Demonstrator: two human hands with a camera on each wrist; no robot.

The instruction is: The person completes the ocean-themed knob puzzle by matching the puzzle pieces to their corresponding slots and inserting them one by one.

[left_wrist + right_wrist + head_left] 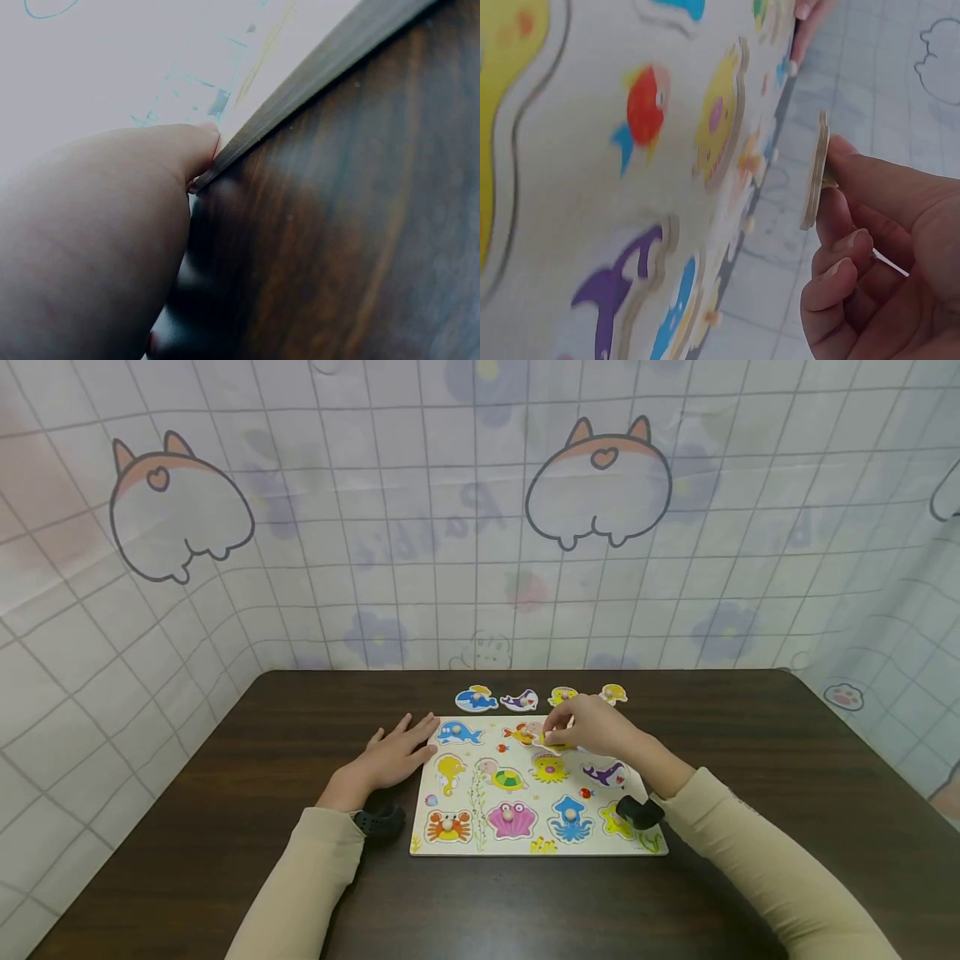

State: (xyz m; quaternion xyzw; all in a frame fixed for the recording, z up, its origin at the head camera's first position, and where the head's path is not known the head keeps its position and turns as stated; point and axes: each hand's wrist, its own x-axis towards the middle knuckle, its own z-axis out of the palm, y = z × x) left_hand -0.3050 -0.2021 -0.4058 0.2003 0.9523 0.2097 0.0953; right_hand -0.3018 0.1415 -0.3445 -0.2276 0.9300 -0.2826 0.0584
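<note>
A wooden knob puzzle piece (815,176) is pinched between the thumb and fingers of my right hand (592,725). It is raised above the upper part of the sea-animal puzzle board (551,793), and yellow and pale pink show on it in the head view. The right wrist view has it edge-on, apart from the board. My left hand (390,756) rests spread at the board's upper left edge. Its thumb (199,146) touches the board's side. Knobbed pieces sit in the board, among them a crab (448,828), a pink shell (512,821) and a blue squid (571,822).
Loose pieces lie in a row behind the board: a blue whale (472,700), a purple whale (517,701), a yellow octopus (561,695) and another yellow piece (615,693). The dark wooden table (225,860) ends at a patterned cloth backdrop (420,568).
</note>
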